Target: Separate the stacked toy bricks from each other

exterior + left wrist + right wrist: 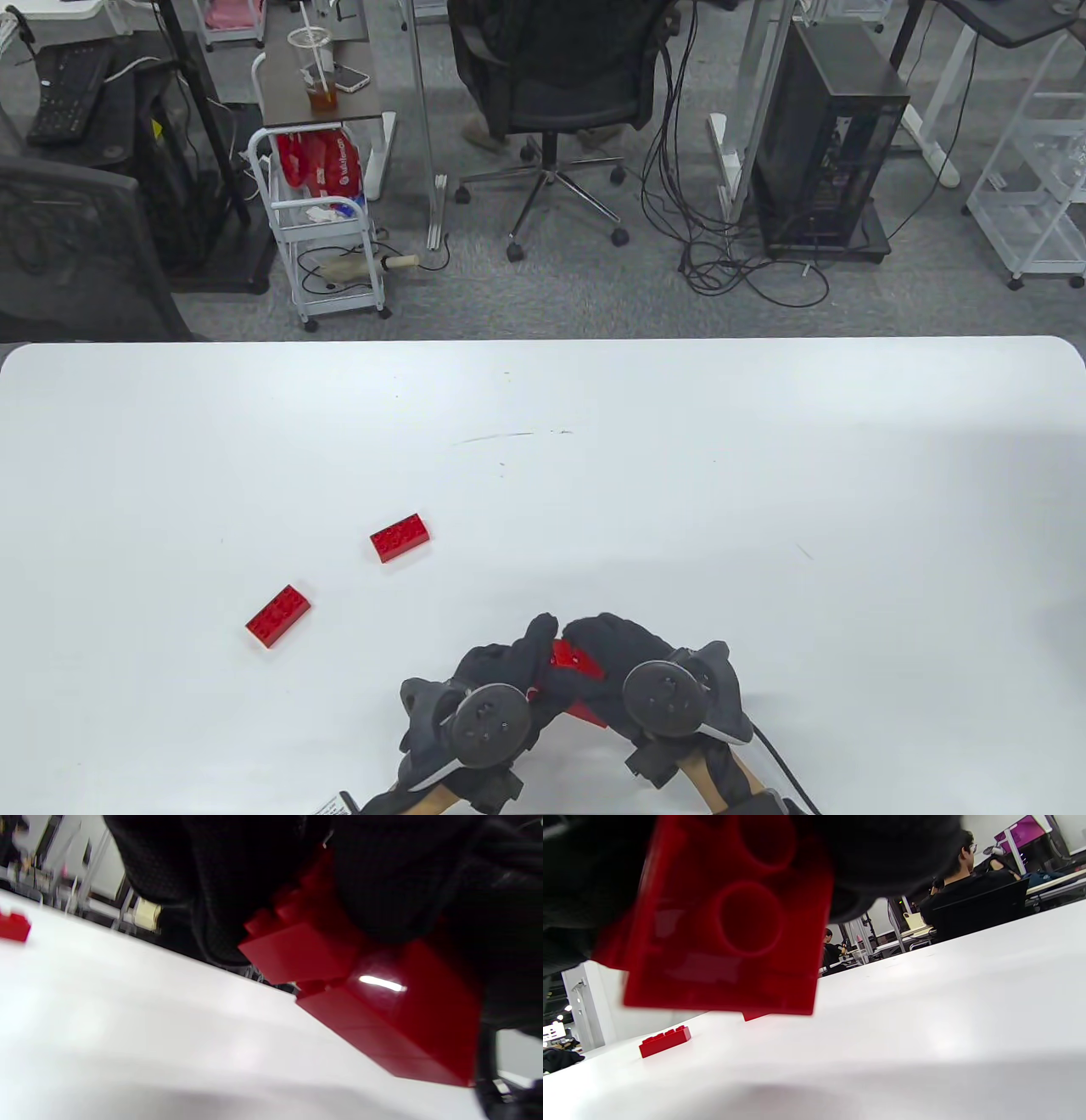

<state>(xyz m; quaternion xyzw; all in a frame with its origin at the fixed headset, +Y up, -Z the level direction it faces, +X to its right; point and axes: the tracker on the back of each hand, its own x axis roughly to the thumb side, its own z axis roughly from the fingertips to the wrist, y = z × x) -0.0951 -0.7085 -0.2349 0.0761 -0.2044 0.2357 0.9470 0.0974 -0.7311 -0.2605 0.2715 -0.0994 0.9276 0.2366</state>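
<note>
Hands meet near the bottom centre of the white table (pixel 679 441), both working one red brick stack. The left hand (pixel 488 692) and the right hand (pixel 649 679) face each other with fingertips touching above the stack (pixel 577 671), which is held between them above the table surface. In the left wrist view the stack (pixel 382 1014) shows as several joined layers tilted downward, with one top brick (pixel 297 950) levered up at an angle from the block beneath; a narrow gap opens at their joint. Black gloved fingers (pixel 220 878) of the left hand wrap over the raised brick, and the other glove covers the lower block on the right side of that view. In the right wrist view the hollow underside of the stack (pixel 729 938) fills the upper left, gloved fingers (pixel 891 857) of the right hand closed over its upper edge. Both hands are therefore closed in a grip on the stack.

Two single red bricks lie flat, studs up, apart from the hands: the nearer loose brick (pixel 278 615) to the left of the hands, the farther loose brick (pixel 400 537) beyond it toward table centre. The two do not touch each other.

Beyond the far edge stand an office chair (pixel 560 76) and a wire trolley (pixel 327 229)
</note>
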